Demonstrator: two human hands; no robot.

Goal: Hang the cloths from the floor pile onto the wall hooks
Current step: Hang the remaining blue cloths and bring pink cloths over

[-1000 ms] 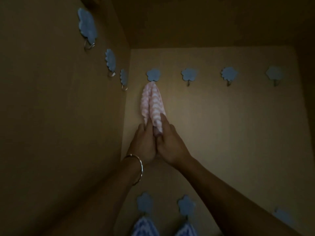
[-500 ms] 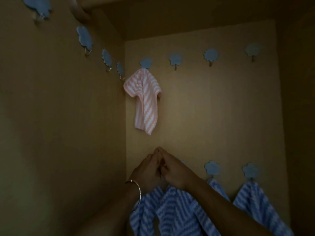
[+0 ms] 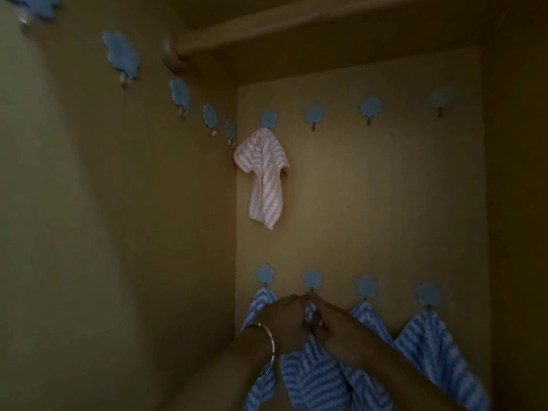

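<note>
Dim back wall (image 3: 385, 203), with four blue cloths (image 3: 430, 351) hanging along the lower hooks (image 3: 366, 286). Higher up, the pink cloth (image 3: 265, 179) dangles from the top row's leftmost hook (image 3: 268, 119), by the corner. Down low the left hand (image 3: 284, 318) and right hand (image 3: 338, 330) meet, fingers bunched, against the second blue cloth (image 3: 311, 381). I can't tell whether either grip has hold of it. A bangle (image 3: 268, 345) rings the left wrist.

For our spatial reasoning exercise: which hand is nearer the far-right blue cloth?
Right. The right hand is left of the far-right blue cloth; the left hand lies further left.
</note>
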